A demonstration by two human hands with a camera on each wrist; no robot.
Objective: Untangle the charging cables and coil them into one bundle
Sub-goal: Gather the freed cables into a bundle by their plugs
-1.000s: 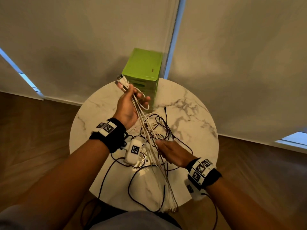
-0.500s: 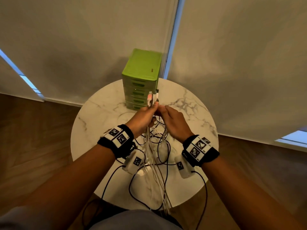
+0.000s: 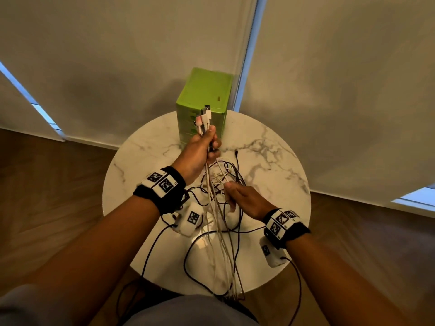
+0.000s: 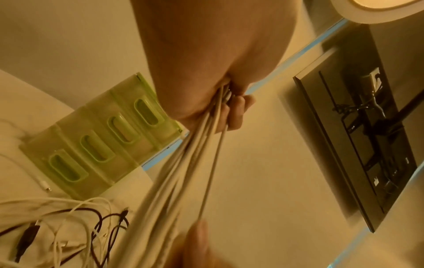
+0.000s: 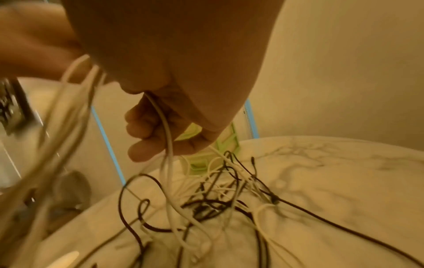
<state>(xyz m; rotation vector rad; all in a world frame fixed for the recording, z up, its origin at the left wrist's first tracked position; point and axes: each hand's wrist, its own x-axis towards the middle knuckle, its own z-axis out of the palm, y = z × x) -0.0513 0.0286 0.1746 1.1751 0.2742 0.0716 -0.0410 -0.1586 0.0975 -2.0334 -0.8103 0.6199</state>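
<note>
My left hand [image 3: 210, 145] is raised over the round marble table [image 3: 277, 165] and grips a bunch of white charging cables [image 3: 221, 243] just below their plug ends [image 3: 204, 116], which stick up above the fist. In the left wrist view the fingers [image 4: 236, 112] curl round the strands [image 4: 190, 156]. The strands hang down past the table's near edge. Lower down, my right hand [image 3: 233, 196] holds one white cable [image 5: 165, 130] in its curled fingers [image 5: 146, 127]. A loose tangle of white and black cables [image 3: 226, 172] lies on the table between the hands.
A green plastic drawer unit [image 3: 207, 90] stands at the table's far edge, against pale window blinds. Black leads [image 3: 150, 250] hang from the wrist cameras over the table's near edge. Wooden floor surrounds the table. A dark wall-mounted panel [image 4: 358, 137] shows in the left wrist view.
Half a second ago both hands met at the plug ends. The right hand has since dropped down along the cables toward me, while the left hand stays up holding the plug ends.
</note>
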